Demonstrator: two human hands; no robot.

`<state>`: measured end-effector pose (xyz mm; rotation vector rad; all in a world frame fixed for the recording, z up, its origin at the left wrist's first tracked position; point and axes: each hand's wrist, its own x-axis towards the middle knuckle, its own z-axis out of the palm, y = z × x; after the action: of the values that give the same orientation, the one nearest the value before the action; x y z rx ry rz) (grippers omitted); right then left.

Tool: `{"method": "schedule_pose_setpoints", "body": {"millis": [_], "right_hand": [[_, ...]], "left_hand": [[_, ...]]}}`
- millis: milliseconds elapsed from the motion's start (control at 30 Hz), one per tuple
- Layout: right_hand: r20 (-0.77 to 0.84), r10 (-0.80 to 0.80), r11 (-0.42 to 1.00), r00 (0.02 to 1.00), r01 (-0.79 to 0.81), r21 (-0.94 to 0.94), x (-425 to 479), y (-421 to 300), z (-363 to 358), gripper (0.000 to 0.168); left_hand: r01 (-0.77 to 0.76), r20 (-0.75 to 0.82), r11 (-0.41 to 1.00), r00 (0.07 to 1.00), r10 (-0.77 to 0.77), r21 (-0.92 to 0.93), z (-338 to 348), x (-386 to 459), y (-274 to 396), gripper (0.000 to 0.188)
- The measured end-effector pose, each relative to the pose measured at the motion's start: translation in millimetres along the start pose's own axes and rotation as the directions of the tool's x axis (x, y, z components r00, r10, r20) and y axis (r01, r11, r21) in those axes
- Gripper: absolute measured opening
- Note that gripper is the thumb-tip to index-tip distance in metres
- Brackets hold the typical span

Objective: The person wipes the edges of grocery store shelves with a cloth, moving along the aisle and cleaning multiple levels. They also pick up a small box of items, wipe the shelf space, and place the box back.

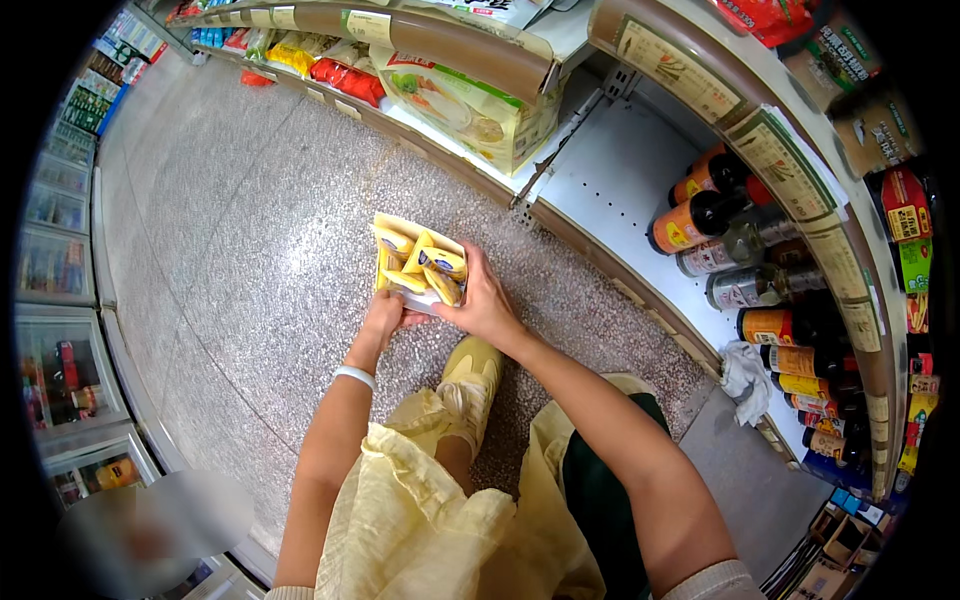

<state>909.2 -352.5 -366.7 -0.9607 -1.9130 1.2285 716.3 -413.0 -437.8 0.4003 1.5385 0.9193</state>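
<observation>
A small open carton [420,225] is held between my two hands above the speckled floor. Inside it lie several yellow wrapped packets [442,262], some tilted against one another. My left hand [384,313] grips the carton's near left corner, its fingers partly beneath the box. On the right side, my right hand [484,296] holds the wall and near right corner, thumb at the near edge. The undersides of both hands' grip are hidden.
Shelving curves along the right, with sauce bottles [682,229], a crumpled white cloth [745,382] and a large food bag [457,105] on its lower shelf. Glass-fronted cabinets [67,367] line the left. My yellow shoe [472,367] rests on the floor below the carton.
</observation>
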Motion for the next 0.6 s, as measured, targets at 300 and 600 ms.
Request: {"method": "schedule_pose_setpoints", "body": {"millis": [300, 600], "right_hand": [[0.055, 0.219, 0.969, 0.974, -0.224, 0.104, -32, -56, -65, 0.063], [-0.282, 0.018, 0.996, 0.959, 0.007, 0.085, -19, -115, -176, 0.051]], "left_hand": [[-0.202, 0.04, 0.969, 0.979, 0.198, 0.146, 49, -72, 56, 0.042], [-0.405, 0.285, 0.914, 0.874, 0.394, -0.022, 153, -93, 143, 0.034]]}}
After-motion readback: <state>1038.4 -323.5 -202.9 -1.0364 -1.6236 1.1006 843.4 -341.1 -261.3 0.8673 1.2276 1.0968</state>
